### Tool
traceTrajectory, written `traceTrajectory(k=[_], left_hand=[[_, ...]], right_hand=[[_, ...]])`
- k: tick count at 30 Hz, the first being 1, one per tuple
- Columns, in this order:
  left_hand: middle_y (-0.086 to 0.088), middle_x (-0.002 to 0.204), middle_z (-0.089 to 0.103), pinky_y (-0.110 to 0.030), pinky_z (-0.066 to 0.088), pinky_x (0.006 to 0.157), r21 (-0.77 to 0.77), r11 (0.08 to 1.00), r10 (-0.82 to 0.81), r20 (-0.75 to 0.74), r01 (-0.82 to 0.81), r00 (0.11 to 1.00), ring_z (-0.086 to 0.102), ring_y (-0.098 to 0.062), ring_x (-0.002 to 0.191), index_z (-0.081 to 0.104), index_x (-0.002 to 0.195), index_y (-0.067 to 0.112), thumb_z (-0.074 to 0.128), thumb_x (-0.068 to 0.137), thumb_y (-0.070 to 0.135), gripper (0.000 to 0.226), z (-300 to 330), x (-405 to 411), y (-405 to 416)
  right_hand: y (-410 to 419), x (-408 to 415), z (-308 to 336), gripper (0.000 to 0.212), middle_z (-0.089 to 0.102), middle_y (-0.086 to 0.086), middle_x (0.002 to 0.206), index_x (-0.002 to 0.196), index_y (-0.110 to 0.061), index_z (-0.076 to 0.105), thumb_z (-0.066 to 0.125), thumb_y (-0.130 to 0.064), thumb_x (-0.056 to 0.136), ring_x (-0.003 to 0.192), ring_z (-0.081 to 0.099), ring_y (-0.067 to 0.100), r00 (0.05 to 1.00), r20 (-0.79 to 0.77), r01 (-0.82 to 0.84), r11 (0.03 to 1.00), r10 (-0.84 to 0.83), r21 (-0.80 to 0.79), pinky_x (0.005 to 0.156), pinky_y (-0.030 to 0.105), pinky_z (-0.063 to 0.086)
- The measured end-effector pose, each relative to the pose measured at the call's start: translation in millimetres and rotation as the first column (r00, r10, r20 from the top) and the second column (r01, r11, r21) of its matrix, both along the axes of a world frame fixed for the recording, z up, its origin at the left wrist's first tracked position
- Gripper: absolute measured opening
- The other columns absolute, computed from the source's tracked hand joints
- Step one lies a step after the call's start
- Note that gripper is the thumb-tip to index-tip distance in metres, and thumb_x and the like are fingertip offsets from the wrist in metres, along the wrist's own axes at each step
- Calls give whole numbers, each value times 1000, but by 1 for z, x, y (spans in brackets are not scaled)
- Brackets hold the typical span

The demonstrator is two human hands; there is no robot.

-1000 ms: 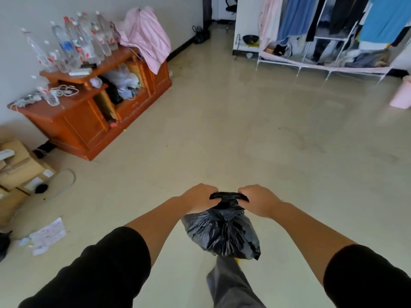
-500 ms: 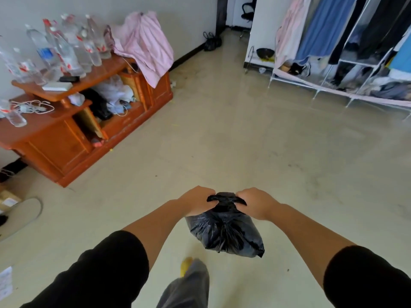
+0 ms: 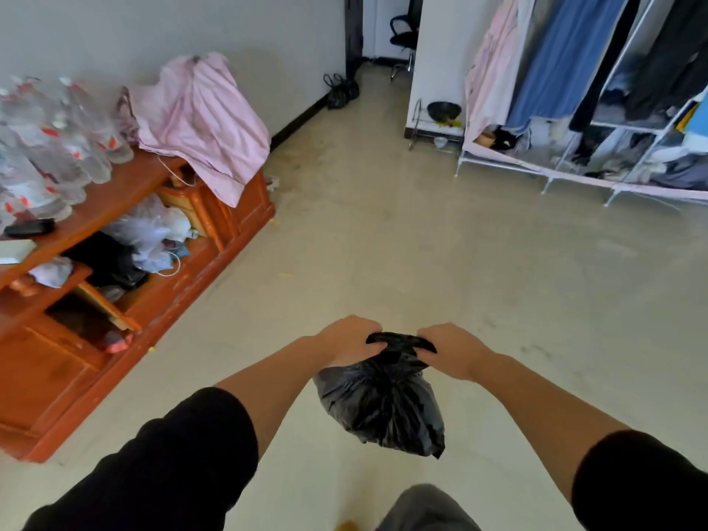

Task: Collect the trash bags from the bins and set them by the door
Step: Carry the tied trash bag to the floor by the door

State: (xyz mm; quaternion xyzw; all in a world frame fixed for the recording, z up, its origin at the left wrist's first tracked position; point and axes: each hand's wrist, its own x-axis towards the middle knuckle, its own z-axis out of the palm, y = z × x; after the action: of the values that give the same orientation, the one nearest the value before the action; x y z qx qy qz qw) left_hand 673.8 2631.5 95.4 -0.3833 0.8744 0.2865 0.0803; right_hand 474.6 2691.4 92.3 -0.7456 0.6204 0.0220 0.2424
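A full black trash bag [image 3: 383, 404] hangs in the air in front of me, above the pale floor. My left hand [image 3: 346, 341] grips the left side of its gathered top. My right hand [image 3: 450, 348] grips the right side of the same top. The bunched neck of the bag shows as a dark strip between the two fists. A doorway [image 3: 377, 28] opens at the far end of the room, beyond the white wall.
A low orange-brown wooden cabinet [image 3: 115, 285] runs along the left wall, with several plastic bottles [image 3: 53, 147] and a pink cloth [image 3: 199, 120] on it. A clothes rack [image 3: 597, 93] stands at the right. A dark bag [image 3: 342, 92] lies near the doorway. An office chair [image 3: 402, 32] shows beyond it.
I have walked forward along the cabinet toward the doorway; the cardboard boxes and paper at the left have left the view. Both hands keep the same grip on the bag.
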Motion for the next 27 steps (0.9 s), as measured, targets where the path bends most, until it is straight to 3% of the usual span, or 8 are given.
traceTrajectory(k=[8, 14, 21, 27], left_hand=[[8, 69, 44, -30, 35, 65, -3, 999, 51, -11, -51, 999, 47, -21, 73, 46, 82, 18, 43, 98, 34, 23, -23, -48, -204], [-4, 80, 52, -32, 34, 65, 28, 988, 152, -15, -151, 988, 49, -24, 75, 48, 84, 13, 43, 98, 34, 26, -23, -90, -362], [-3, 82, 51, -33, 36, 68, 25, 984, 178, -6, -178, 984, 49, -24, 78, 47, 85, 15, 43, 99, 34, 24, -19, -110, -523], [-3, 81, 52, -35, 39, 70, 14, 987, 162, -24, -162, 986, 50, -24, 78, 47, 83, 15, 43, 98, 34, 25, -32, -105, -690]], right_hand=[[-212, -51, -20, 31, 42, -8, 64, 65, -27, 37, 44, -29, 96, 69, 48, 22, 999, -19, -46, 999, 46, 4, 52, 24, 31], [-387, -96, -15, 33, 42, -7, 64, 64, -26, 35, 45, -30, 96, 66, 47, 21, 992, -21, -128, 992, 128, 9, 53, 26, 31], [-557, -117, -11, 37, 39, -10, 63, 62, -29, 31, 45, -27, 96, 63, 43, 18, 980, -44, -196, 981, 196, 4, 52, 22, 29], [-731, -113, -23, 36, 42, -8, 64, 62, -30, 33, 47, -28, 95, 67, 46, 21, 987, -50, -154, 988, 154, 10, 55, 28, 33]])
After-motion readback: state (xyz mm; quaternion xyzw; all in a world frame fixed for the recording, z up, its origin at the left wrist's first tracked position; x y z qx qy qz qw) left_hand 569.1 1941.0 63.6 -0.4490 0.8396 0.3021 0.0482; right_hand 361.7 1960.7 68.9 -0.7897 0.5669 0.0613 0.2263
